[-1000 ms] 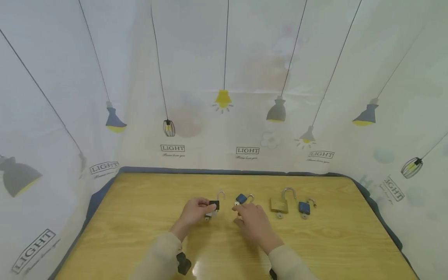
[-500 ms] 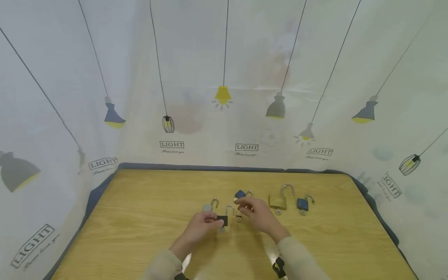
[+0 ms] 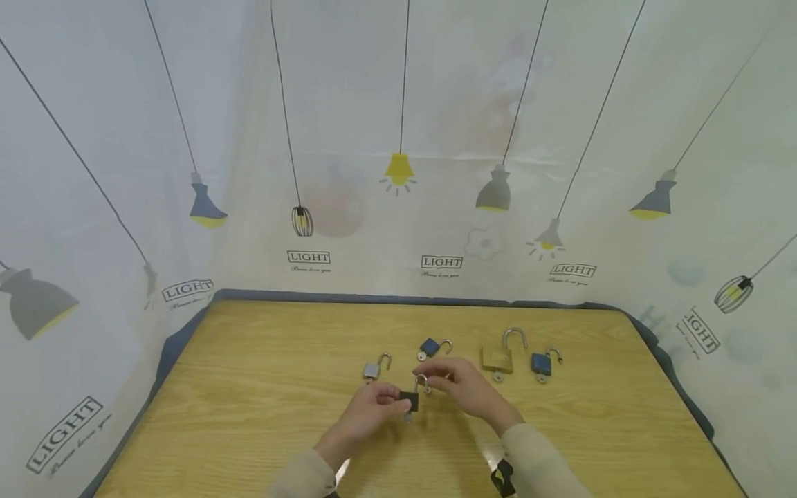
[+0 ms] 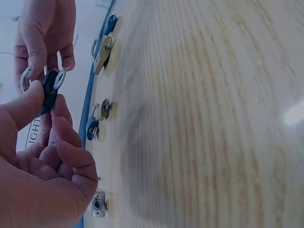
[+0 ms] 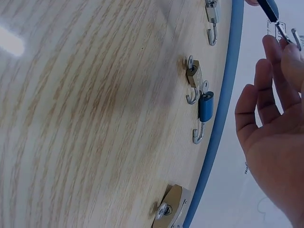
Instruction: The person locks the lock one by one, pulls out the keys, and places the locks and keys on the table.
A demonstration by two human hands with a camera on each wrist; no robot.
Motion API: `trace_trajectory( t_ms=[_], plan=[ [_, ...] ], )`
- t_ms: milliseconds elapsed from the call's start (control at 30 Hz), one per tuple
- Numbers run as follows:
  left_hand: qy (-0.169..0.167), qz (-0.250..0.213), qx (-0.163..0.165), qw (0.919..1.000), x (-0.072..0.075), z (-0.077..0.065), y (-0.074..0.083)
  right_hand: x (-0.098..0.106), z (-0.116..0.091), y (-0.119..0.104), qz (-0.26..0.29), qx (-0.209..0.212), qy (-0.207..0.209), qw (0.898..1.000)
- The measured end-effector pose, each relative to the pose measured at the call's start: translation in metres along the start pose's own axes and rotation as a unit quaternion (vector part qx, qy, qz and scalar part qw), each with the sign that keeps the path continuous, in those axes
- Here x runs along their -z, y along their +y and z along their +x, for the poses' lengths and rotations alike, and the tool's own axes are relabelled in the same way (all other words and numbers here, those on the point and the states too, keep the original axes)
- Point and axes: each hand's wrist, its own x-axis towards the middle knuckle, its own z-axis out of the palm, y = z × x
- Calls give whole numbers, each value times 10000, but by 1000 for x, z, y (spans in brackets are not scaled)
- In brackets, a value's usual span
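My left hand pinches a black padlock between thumb and fingers, its shackle raised and a key in its lower end. At the shackle, the thumb and forefinger of my right hand close on its curved end, the other fingers spread. Behind the hands, a silver padlock lies on the left and a blue padlock nearer the middle. A small brass padlock is mostly hidden by the right hand in the head view. These three also have swung-out shackles.
A large brass padlock and a second blue padlock, both unlocked with keys in them, lie to the right on the wooden table. Beyond the table's back edge hangs a sheet printed with lamps.
My left hand has carried the black padlock right and towards me, uncovering the silver padlock. My right hand has shifted slightly right and nearer, and now meets the black padlock's shackle.
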Motion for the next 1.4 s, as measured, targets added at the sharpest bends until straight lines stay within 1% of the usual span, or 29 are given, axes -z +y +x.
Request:
trace_trajectory(
  t_ms=[100, 233, 333, 400, 567, 633, 867, 967, 1100, 1233, 1400],
  plan=[
    [78, 72, -37, 9999, -3, 0, -1, -1, 0, 0, 77, 35, -9, 10000],
    [154, 151, -99, 9997, -7, 1, -3, -4, 1, -3, 87, -10, 109, 9999],
    [127, 129, -159, 9997, -10, 3, -3, -7, 0, -5, 126, -92, 238, 9996],
    [121, 90, -185, 9997, -13, 4, -4, -8, -2, -14, 133, -190, 323, 9992],
    [94, 10, -201, 9998, -17, 5, -3, -12, -1, -13, -64, -418, 592, 9974],
    [80, 19, -182, 9998, -18, 4, -3, -14, 1, -6, -90, -440, 664, 9968],
    [138, 30, 47, 9999, -21, 2, -6, -15, 1, -9, -256, -366, 854, 9953],
    [166, -47, 59, 9998, -23, 2, -7, -16, 1, -9, -383, -390, 970, 9938],
    [250, -98, -16, 9996, -24, 3, -8, -18, 1, -11, -510, -432, 1150, 9911],
    [356, -42, -8, 9994, -26, 3, -8, -21, 2, -13, -621, -296, 1369, 9882],
    [623, 141, -109, 9979, -28, 3, -11, -29, 0, -13, -801, -277, 1480, 9854]
  ],
)
